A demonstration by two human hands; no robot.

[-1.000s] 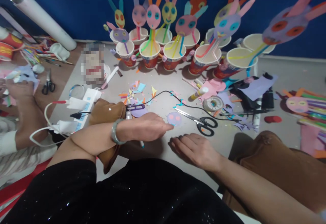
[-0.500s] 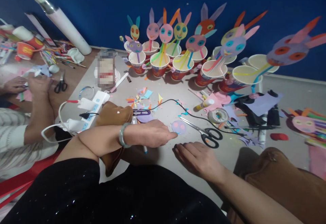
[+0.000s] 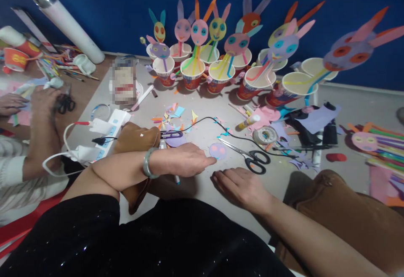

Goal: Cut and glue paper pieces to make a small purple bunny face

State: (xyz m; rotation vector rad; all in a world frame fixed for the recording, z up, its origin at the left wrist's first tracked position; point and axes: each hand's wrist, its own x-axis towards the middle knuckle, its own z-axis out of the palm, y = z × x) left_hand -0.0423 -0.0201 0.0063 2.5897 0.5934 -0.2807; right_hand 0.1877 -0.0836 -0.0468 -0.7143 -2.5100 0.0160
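Observation:
My left hand (image 3: 186, 160), with a bangle at the wrist, reaches across the table. Its index finger stretches to the lower edge of a small purple paper disc (image 3: 217, 150) that has two pink spots and a bit of blue. The other fingers are partly hidden beneath the hand. My right hand (image 3: 243, 188) rests palm down just below the disc, fingers loosely bent and nothing visible in them. Black-handled scissors (image 3: 247, 154) lie open right of the disc, above my right hand. A marker (image 3: 177, 179) shows partly under my left hand.
Paper cups (image 3: 218, 77) bearing paper rabbit heads line the blue wall. A black cord crosses the table from a power strip (image 3: 117, 126). Paper scraps (image 3: 172, 117), a tape roll (image 3: 265, 135) and a glue stick (image 3: 249, 122) lie around. At left, another person's hand (image 3: 46, 100) is near scissors.
The view has tilted, so the table items sit higher and a little further left. Both my hands keep nearly the same pose beside the disc. The other person's hand is now closer to their scissors.

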